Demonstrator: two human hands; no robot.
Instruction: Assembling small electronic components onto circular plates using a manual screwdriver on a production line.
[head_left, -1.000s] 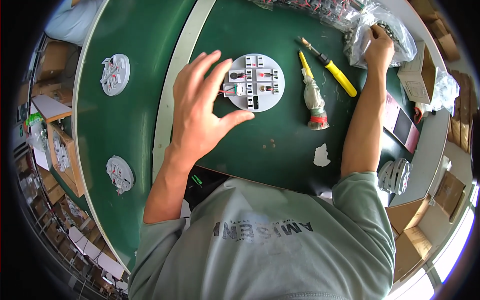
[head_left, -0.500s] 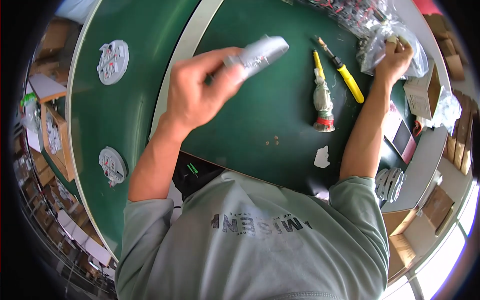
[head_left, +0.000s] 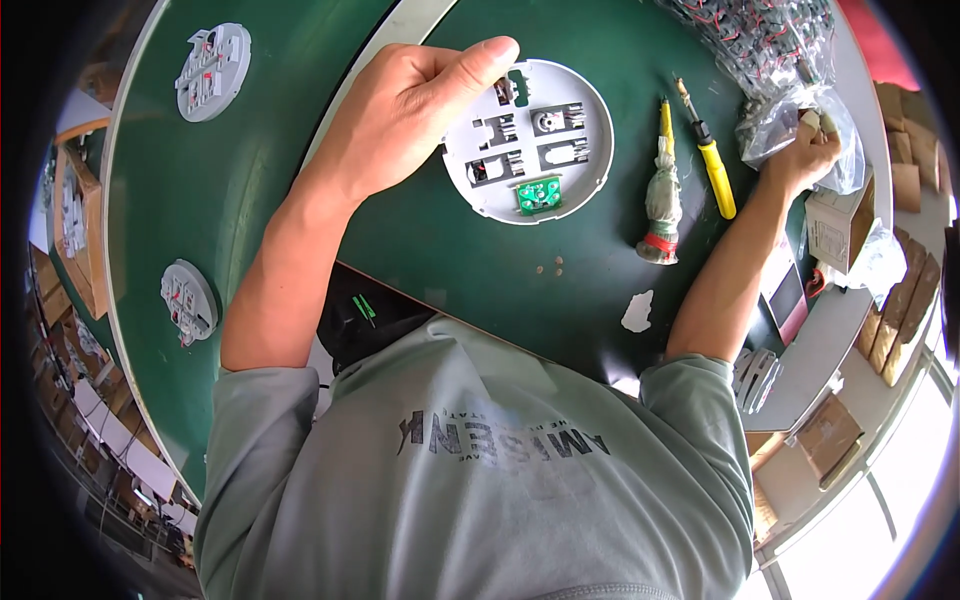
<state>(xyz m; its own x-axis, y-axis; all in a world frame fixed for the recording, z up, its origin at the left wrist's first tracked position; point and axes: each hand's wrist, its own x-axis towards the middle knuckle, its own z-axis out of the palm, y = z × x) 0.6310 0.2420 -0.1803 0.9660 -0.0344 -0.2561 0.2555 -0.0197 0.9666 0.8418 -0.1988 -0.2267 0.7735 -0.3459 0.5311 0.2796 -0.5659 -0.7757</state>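
My left hand grips the upper left rim of a round white plastic housing, thumb on top, holding it above the green table. Its open inside faces up, showing several slots with metal contacts and a small green circuit board near the lower rim. At the far right, my right hand has its fingers closed at a clear plastic bag; pale covers sit on the fingertips. What lies between those fingers, besides the bag's film, is hidden.
Between the hands lie a yellow-handled soldering iron and a plastic-wrapped tool with a yellow tip. A bundle of dark parts with red wires is at the back right. Two similar housings, an upper one and a lower one, rest on the left.
The housing in my left hand has turned from edge-on to face up, so its inside shows. My right hand stays at the bag. The whole view has shifted slightly.
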